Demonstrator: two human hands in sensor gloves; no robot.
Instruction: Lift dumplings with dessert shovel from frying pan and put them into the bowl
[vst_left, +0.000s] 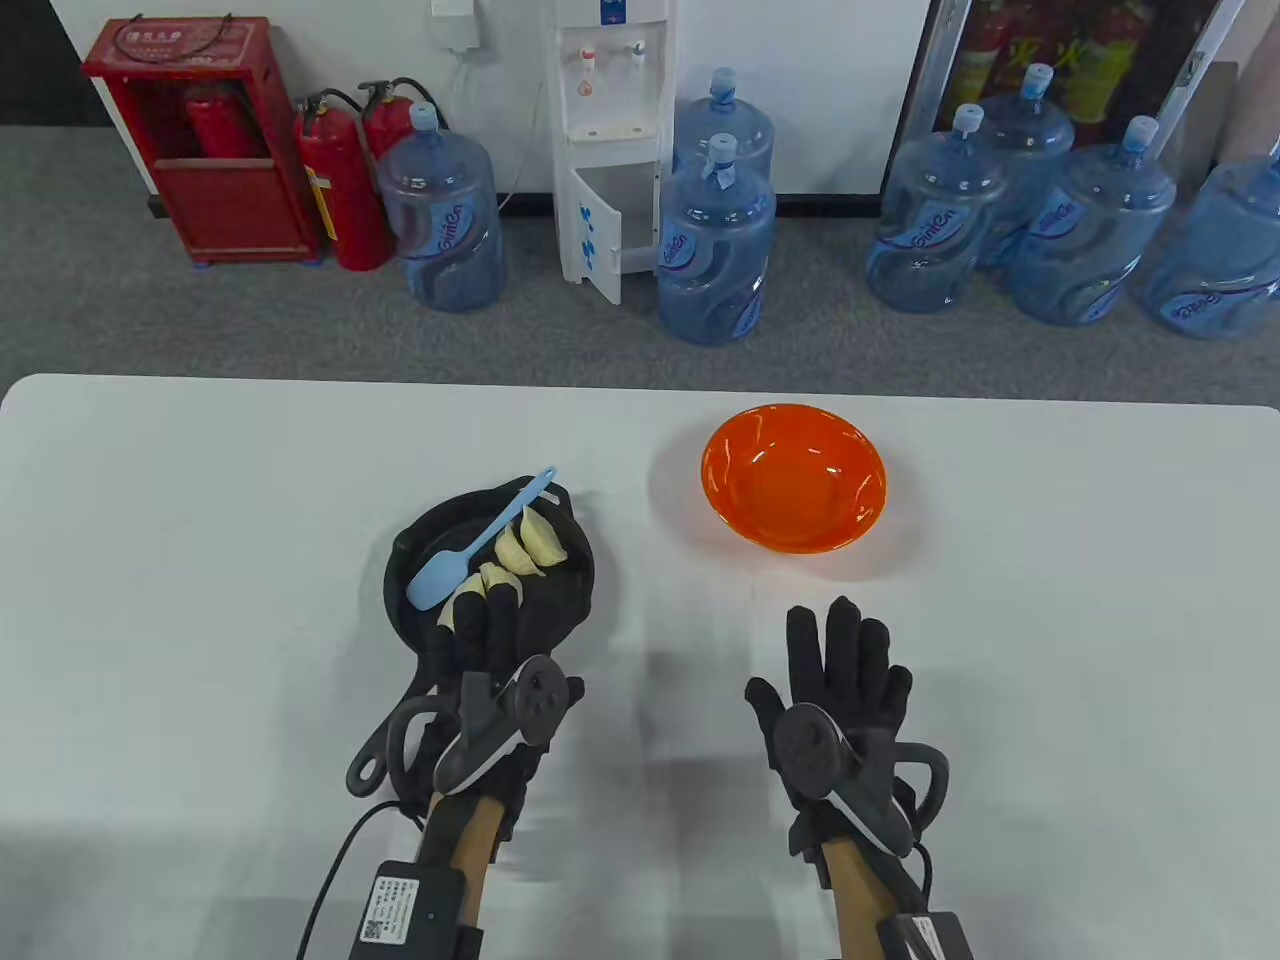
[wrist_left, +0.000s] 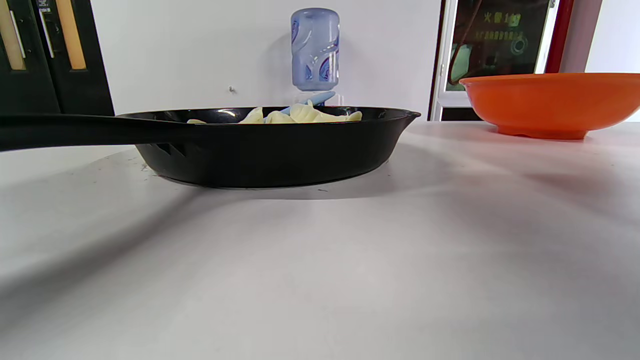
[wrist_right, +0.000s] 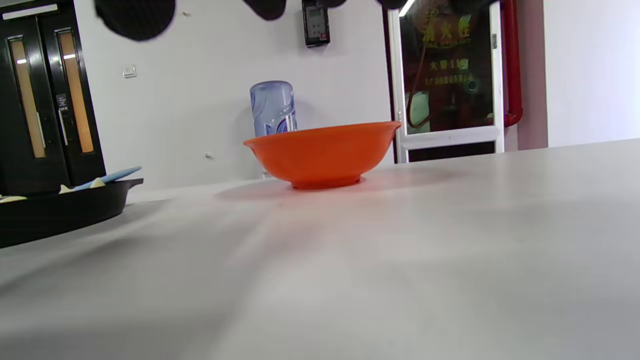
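Observation:
A black frying pan (vst_left: 560, 600) sits left of centre on the white table, its handle pointing toward the near left. Several pale dumplings (vst_left: 530, 545) lie in it, and a light blue dessert shovel (vst_left: 480, 540) rests across them with its handle over the far rim. The empty orange bowl (vst_left: 740, 470) stands to the right of the pan. My left hand (vst_left: 480, 625) reaches over the pan's near rim with straight fingers and holds nothing. My right hand (vst_left: 840, 650) lies flat with spread fingers, below the bowl. The left wrist view shows the pan (wrist_left: 270, 155) side-on and the bowl (wrist_left: 550, 105).
The white table (vst_left: 200, 500) stretches wide on both sides. Beyond its far edge, on the floor, stand a water dispenser (vst_left: 610, 140), several blue water jugs (vst_left: 715, 240) and red fire extinguishers (vst_left: 340, 190). The right wrist view shows the bowl (wrist_right: 322, 155) ahead.

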